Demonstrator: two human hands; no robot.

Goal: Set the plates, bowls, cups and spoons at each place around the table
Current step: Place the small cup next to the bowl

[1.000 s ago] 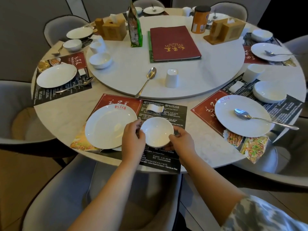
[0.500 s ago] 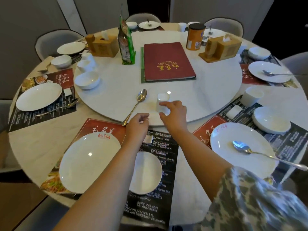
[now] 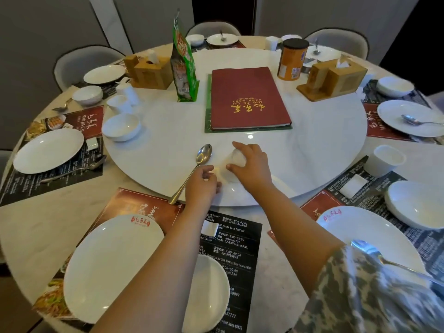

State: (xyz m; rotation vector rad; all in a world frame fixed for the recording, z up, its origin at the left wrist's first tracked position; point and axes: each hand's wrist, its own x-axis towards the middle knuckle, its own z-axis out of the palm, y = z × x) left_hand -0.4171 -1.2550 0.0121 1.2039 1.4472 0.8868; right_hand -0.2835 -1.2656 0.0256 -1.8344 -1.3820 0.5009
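At the near place a white plate point(image 3: 113, 267) and a white bowl point(image 3: 211, 292) rest on a dark placemat point(image 3: 240, 248), the bowl partly under my left forearm. A small white cup point(image 3: 237, 157) stands upside down on the turntable point(image 3: 312, 152), and my right hand point(image 3: 249, 167) closes over it from above. A metal spoon point(image 3: 192, 173) lies on the turntable just left of the cup. My left hand point(image 3: 201, 186) is at the spoon's handle, fingers curled around it; whether the spoon is off the surface is unclear.
A red menu point(image 3: 247, 97), a green snack bag point(image 3: 183, 63), an orange can point(image 3: 292, 60) and two wooden tissue boxes point(image 3: 149, 72) stand on the turntable. A spare bowl point(image 3: 121, 127) and cups point(image 3: 120, 103) sit at its left edge. Set places ring the table.
Both hands let go of the bowl on the near placemat and reached forward to the turntable. The right hand closed over the cup; the left hand reached the spoon's handle.
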